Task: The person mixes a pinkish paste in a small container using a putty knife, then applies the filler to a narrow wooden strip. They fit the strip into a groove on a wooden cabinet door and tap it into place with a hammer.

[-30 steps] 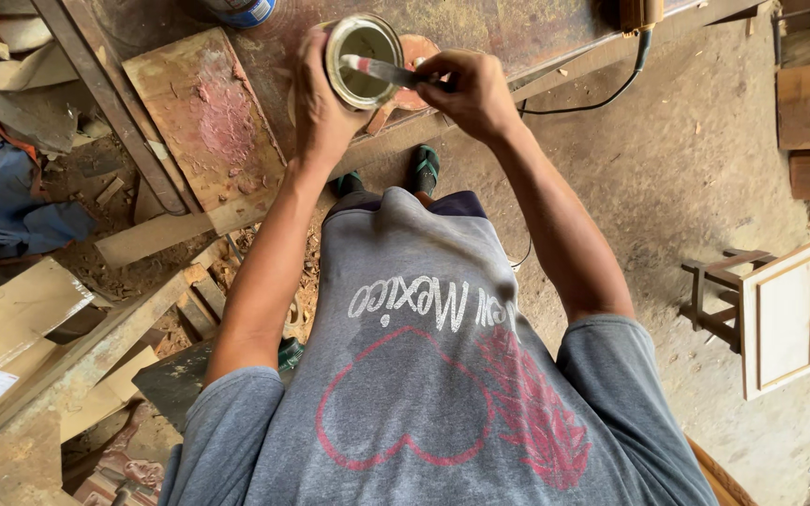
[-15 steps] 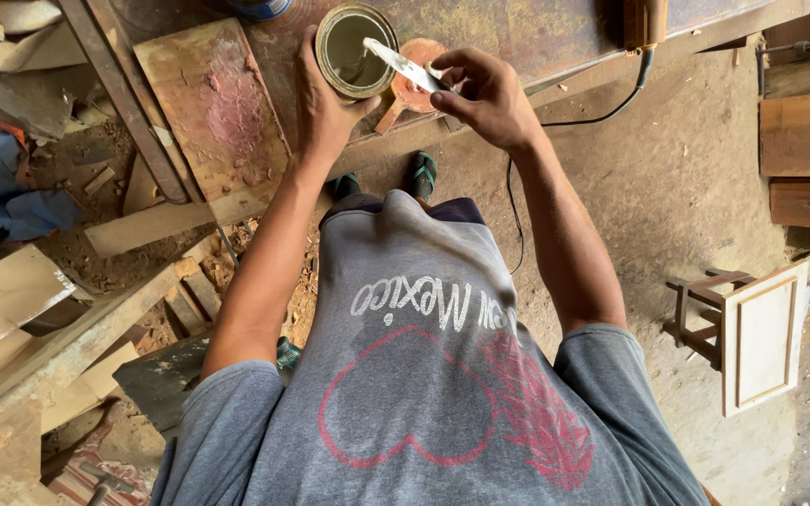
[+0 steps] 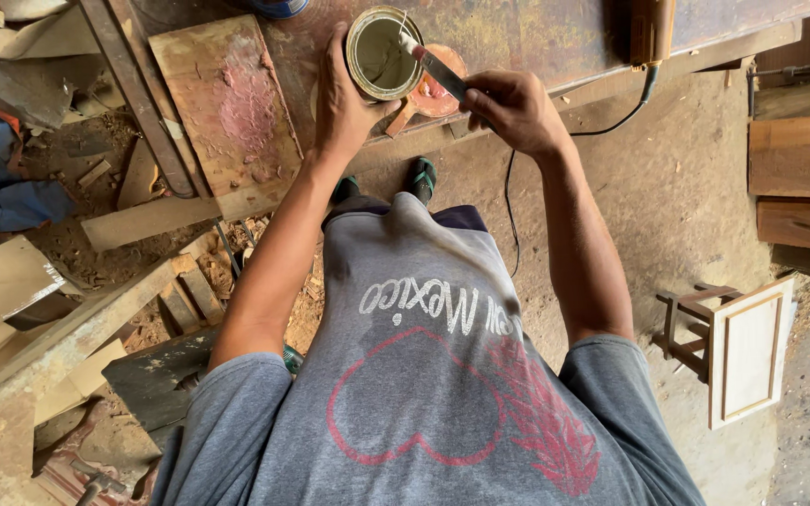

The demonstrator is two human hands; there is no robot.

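A worn workbench is seen at the top, with a pink-smeared board lying to one side. An open round tin is gripped at the bench edge by the left hand. A putty knife, its tip apparently over the tin's rim, is pinched in the right hand.
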